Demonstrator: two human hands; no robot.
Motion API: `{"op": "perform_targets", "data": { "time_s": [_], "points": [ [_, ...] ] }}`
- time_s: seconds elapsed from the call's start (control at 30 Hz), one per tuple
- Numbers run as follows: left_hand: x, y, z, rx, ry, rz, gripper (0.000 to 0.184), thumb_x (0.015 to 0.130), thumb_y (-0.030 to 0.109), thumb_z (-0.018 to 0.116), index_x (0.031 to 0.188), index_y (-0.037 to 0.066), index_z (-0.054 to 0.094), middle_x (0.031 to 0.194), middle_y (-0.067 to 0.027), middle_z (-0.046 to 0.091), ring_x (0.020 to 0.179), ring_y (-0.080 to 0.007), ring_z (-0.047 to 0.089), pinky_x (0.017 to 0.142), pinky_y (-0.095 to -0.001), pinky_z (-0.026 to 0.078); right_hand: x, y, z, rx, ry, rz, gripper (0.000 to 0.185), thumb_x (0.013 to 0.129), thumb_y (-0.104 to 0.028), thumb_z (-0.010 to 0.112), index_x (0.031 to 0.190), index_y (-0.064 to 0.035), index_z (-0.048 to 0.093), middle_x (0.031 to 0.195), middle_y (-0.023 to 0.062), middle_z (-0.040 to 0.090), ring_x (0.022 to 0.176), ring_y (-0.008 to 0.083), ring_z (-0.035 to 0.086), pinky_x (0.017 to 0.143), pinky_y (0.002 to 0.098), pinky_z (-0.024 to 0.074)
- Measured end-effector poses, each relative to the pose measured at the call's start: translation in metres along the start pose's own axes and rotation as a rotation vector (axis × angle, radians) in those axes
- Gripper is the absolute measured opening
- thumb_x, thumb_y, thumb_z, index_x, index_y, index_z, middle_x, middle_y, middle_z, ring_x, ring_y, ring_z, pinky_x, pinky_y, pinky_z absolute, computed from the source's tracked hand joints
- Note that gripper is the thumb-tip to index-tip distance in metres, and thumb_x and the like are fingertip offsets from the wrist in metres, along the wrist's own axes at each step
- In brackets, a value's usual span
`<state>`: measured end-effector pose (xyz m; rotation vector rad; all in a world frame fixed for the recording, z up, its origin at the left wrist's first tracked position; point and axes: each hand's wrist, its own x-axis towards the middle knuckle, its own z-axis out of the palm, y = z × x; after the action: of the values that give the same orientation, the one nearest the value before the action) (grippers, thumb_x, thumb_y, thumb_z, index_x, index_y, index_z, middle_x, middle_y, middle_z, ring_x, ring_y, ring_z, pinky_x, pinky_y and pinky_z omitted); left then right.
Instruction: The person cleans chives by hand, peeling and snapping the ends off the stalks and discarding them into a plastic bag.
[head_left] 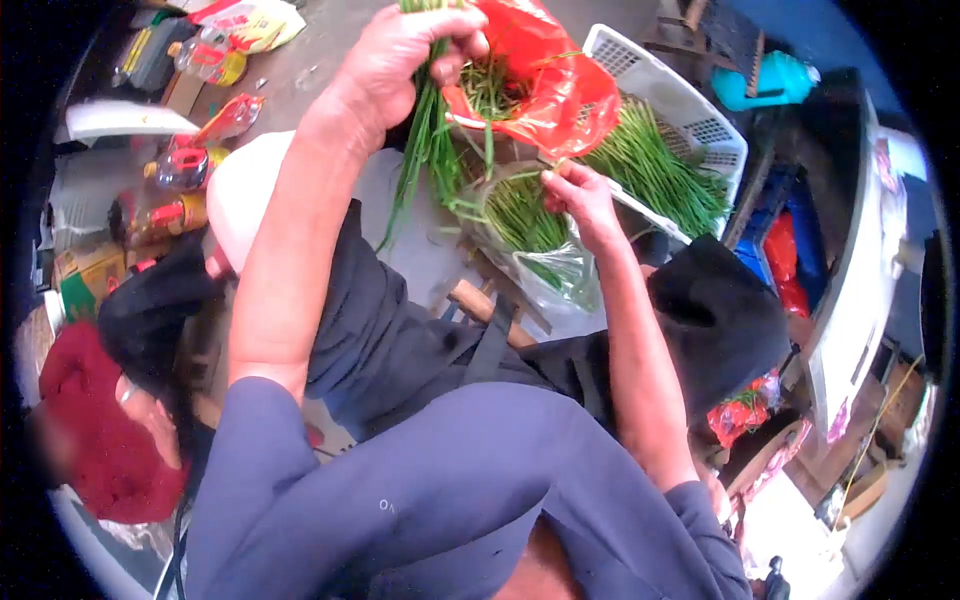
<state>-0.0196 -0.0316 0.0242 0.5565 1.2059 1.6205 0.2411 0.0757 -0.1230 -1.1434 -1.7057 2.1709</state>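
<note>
My left hand (412,62) is closed around a bunch of garlic chives (428,140), whose long green leaves hang below the fist. Beside it stands an open red plastic bag (570,95) with loose green and yellowish trimmings inside. Nearer to me, a clear plastic bag (570,275) holds more chives, cut ends and leaves mixed. At the top of that bag my right hand (587,205) is closed, thumb and fingertips pinched together; what lies between them is too small to tell. A white plastic crate (615,50) on the right holds a large pile of chives (665,175).
Several bottles of dark and yellow liquid (180,165) stand at the left. A person in a dark red top (95,420) sits close by my left side. A teal plastic bottle (780,80) lies beyond the crate. A wooden stool part (490,310) shows between my knees.
</note>
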Motion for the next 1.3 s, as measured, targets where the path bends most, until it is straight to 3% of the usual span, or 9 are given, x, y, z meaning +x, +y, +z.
{"op": "perform_targets", "data": {
  "time_s": [0.03, 0.33, 0.47, 0.87, 0.93, 1.3],
  "points": [
    [-0.003, -0.004, 0.014, 0.088, 0.030, 0.009, 0.013, 0.083, 0.013, 0.062, 0.091, 0.003, 0.062, 0.071, -0.0018, 0.061, 0.048, -0.0041, 0.042, 0.045, -0.0189, 0.033, -0.011, -0.020, 0.001, 0.105, 0.045, 0.009, 0.016, 0.084, -0.018, 0.068, 0.078, -0.0052, 0.060, 0.066, 0.0000, 0.058, 0.055, 0.0080, 0.053, 0.054, 0.0226, 0.0434],
    [-0.027, -0.064, 0.051, 0.278, -0.215, -0.264, 0.018, 0.081, 0.013, 0.065, 0.095, 0.002, 0.063, 0.083, -0.0060, 0.067, 0.049, -0.0052, 0.044, 0.043, -0.0200, 0.032, -0.040, -0.077, 0.003, 0.289, 0.003, -0.091, 0.018, 0.088, -0.022, 0.063, 0.089, -0.0041, 0.061, 0.077, 0.0010, 0.060, 0.059, 0.0078, 0.054, 0.059, 0.0223, 0.0478],
    [-0.030, -0.079, 0.050, 0.196, -0.227, -0.328, 0.016, 0.079, 0.013, 0.068, 0.090, 0.002, 0.062, 0.070, 0.0015, 0.056, 0.049, -0.0050, 0.043, 0.043, -0.0196, 0.031, -0.041, -0.078, 0.016, 0.403, -0.072, -0.100, 0.018, 0.090, -0.021, 0.060, 0.089, -0.0038, 0.061, 0.076, 0.0011, 0.059, 0.062, 0.0073, 0.053, 0.061, 0.0213, 0.0458],
    [-0.021, -0.087, 0.044, 0.222, -0.164, -0.311, 0.011, 0.077, 0.012, 0.069, 0.082, 0.006, 0.061, 0.067, 0.0038, 0.055, 0.049, -0.0045, 0.043, 0.043, -0.0202, 0.031, -0.031, -0.069, 0.026, 0.214, 0.012, -0.198, 0.021, 0.089, -0.021, 0.061, 0.093, -0.0010, 0.065, 0.076, 0.0007, 0.062, 0.062, 0.0065, 0.054, 0.057, 0.0206, 0.0441],
    [-0.021, -0.087, 0.044, 0.249, -0.148, -0.297, 0.012, 0.077, 0.013, 0.069, 0.082, 0.006, 0.061, 0.067, 0.0039, 0.055, 0.050, -0.0043, 0.043, 0.043, -0.0201, 0.031, -0.030, -0.066, 0.028, -0.001, 0.074, -0.249, 0.020, 0.088, -0.020, 0.063, 0.092, -0.0012, 0.067, 0.074, 0.0005, 0.062, 0.061, 0.0067, 0.055, 0.056, 0.0212, 0.0447],
    [-0.026, -0.081, 0.056, 0.399, -0.062, -0.169, 0.016, 0.078, 0.018, 0.070, 0.087, 0.008, 0.063, 0.069, 0.0061, 0.055, 0.053, -0.0023, 0.043, 0.045, -0.0196, 0.032, -0.028, -0.063, 0.032, -0.137, 0.173, -0.350, 0.018, 0.084, -0.017, 0.065, 0.083, 0.0011, 0.065, 0.066, 0.0018, 0.060, 0.056, 0.0076, 0.055, 0.052, 0.0238, 0.0450]
  ]
}}
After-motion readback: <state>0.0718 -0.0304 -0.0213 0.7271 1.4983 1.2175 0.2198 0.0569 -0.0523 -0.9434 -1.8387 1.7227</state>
